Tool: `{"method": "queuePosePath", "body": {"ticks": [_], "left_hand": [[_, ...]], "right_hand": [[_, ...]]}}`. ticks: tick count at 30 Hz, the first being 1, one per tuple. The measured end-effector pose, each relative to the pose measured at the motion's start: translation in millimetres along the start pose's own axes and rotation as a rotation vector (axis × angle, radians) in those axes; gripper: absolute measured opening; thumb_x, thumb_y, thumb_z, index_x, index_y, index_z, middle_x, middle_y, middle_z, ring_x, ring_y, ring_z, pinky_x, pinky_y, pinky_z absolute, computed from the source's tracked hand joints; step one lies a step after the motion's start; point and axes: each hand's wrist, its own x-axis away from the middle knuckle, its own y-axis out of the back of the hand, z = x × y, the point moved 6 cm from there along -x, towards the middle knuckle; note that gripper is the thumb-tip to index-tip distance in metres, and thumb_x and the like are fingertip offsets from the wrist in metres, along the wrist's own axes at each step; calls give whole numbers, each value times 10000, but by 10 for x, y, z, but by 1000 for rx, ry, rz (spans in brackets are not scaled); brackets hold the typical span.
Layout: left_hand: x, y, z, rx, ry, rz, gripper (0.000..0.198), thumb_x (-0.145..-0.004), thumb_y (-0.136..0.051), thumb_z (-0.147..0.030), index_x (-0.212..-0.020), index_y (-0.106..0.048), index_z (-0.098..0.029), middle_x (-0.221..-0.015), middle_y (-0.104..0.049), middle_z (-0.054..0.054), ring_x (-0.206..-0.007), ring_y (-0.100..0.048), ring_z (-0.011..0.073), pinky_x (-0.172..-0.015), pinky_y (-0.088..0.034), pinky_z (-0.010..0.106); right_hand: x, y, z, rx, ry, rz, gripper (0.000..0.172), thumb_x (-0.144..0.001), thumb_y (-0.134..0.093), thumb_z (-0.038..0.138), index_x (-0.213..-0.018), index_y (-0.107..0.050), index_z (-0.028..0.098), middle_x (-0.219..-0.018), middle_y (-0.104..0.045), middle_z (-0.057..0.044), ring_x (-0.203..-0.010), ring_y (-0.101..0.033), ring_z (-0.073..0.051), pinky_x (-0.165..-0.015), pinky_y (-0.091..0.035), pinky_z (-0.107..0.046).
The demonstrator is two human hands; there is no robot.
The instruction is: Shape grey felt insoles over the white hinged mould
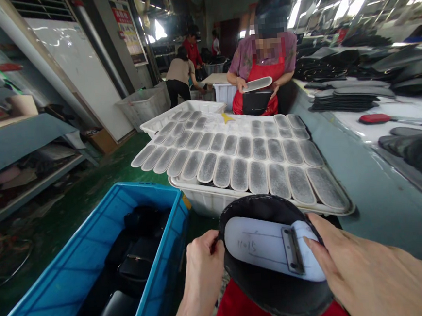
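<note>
In front of my lap is a black bag body point(276, 299), its open side tilted toward me. Inside it lies a white rounded board point(256, 244) with handwritten marks, pencil-like lines and a dark metal hinge point(292, 250) across it. My left hand point(204, 263) pinches the bag's left rim between thumb and fingers. My right hand point(361, 258) grips the right side, its thumb resting by the white board's end. The fingers of my right hand behind the bag are hidden.
Ahead, several grey oval pieces point(239, 173) lie in rows over white bins point(199, 198). A blue crate point(178, 199) with black bags point(139, 261) stands left. A grey table point(345, 152) runs along the right. Across from me, a co-worker in a red apron point(268, 73) holds an oval piece.
</note>
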Motion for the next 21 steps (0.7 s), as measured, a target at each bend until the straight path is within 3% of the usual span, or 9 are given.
{"method": "queuePosePath", "body": {"ticks": [4,8,12,17,21], "left_hand": [[-26,-4,-63,-13,0,4,214,-841,-445,-148,-670,-568,-192,-602,-526,-33,-599,-530,129,-549,-285,224],[-26,9,-130,-106,31,8,213,-848,-448,-97,-697,-556,-199,-600,-537,-23,-606,-561,150,-567,-276,244],[-27,0,-202,-268,54,53,143,-847,-508,-79,-834,-580,-202,-730,-664,29,-738,-668,224,-605,-287,266],[-52,5,-253,-328,50,71,97,-890,-525,-148,-835,-581,-207,-736,-689,47,-776,-693,264,-598,-280,280],[-82,26,-230,-334,44,54,118,-892,-530,-158,-799,-576,-217,-702,-674,29,-741,-683,250,-583,-254,281]], "right_hand": [[-36,27,-179,-81,-19,11,306,-912,-353,265,-1005,-643,232,-468,-627,-7,-312,-580,-256,-280,-370,-313],[-73,86,-314,-161,-52,10,351,-918,-335,322,-1040,-644,211,-559,-694,-45,-395,-643,-271,-325,-456,-346],[-116,41,-178,-203,-49,157,337,-910,-345,299,-1043,-639,201,-623,-716,-50,-461,-677,-280,-349,-481,-358],[-145,-66,55,-43,-72,350,331,-841,-381,159,-1057,-632,142,-534,-658,-81,-439,-662,-297,-381,-479,-369],[-99,-137,-39,-46,-126,412,307,-861,-348,207,-982,-630,192,-527,-653,-82,-467,-671,-319,-411,-498,-404]]}}
